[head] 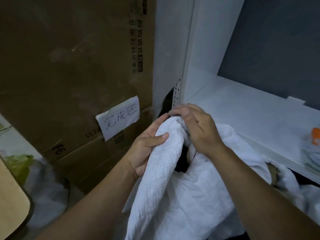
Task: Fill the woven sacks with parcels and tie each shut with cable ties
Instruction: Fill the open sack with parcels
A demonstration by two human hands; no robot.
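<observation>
Dim, cool light fills a cramped corner. Stacked cardboard boxes (69, 66) rise on the left, a handwritten paper sign (119, 119) taped across them. Beside the boxes stands a white shelf post (194, 49); its white shelf (242, 110) runs right beneath a dark grey wall (277, 49).

Both bare arms reach forward and up, and the two hands meet close together. The left hand (147, 149) is curled round a thick white bunched roll, its thumb lying across the front and its fingers (160, 121) wrapped behind. The right hand (199, 129) sits just above and beside the left fingers, knuckles up, its fingers bent down over the top of the same roll, pinching it. The fingertips nearly touch.
</observation>
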